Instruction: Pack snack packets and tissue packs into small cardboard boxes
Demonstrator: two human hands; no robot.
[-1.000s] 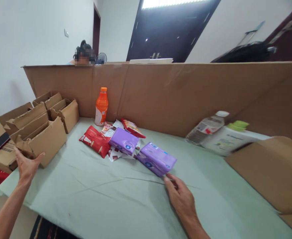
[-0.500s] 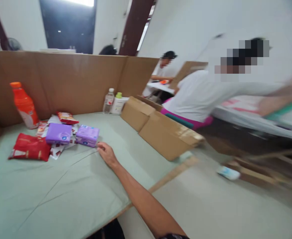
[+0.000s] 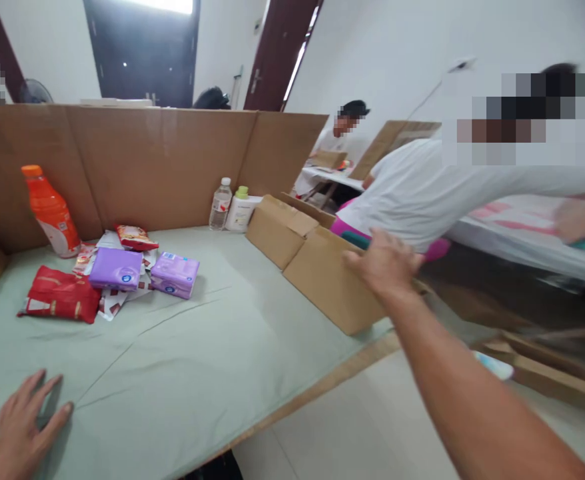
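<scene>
The right grip point(image 3: 386, 263) is bending over the top edge of the near cardboard box point(image 3: 330, 283); I cannot tell if it is squeezing. That box is sitting right under the fingers and resting on the worktop point(image 3: 222, 360), so the work seems to be only starting there, with lifting not yet done. The left grip point(image 3: 22, 423) is spreading wide, holding nothing, well left of the box. Two purple tissue packs point(image 3: 175, 273) are lying loose left of the box, and an orange bottle point(image 3: 51, 212) is standing farther left.
</scene>
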